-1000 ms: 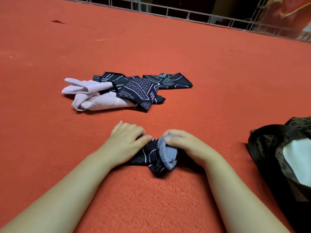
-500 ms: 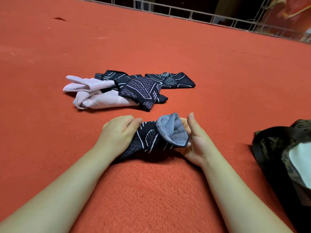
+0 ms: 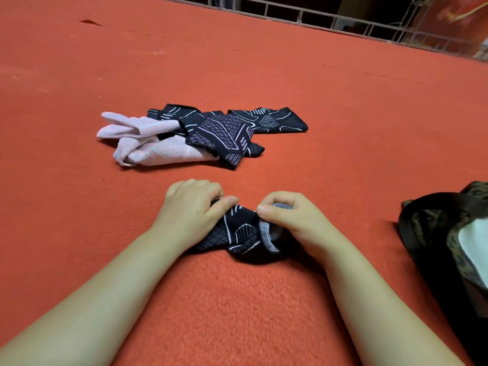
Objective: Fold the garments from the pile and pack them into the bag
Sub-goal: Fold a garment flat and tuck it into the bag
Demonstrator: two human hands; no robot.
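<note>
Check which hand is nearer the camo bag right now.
Right. The right hand grips the dark sock on the side facing the camo bag, apart from it; the left hand grips the sock's far side.

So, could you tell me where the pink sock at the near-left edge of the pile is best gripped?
Grip the pink sock at its bare left end, coming from the left: a black patterned sock overlaps its right end, so a pinch there would drag both.

Orange-red carpet (image 3: pixel 343 107) covers the floor, bordered at the far edge by a metal railing (image 3: pixel 317 15).
</note>
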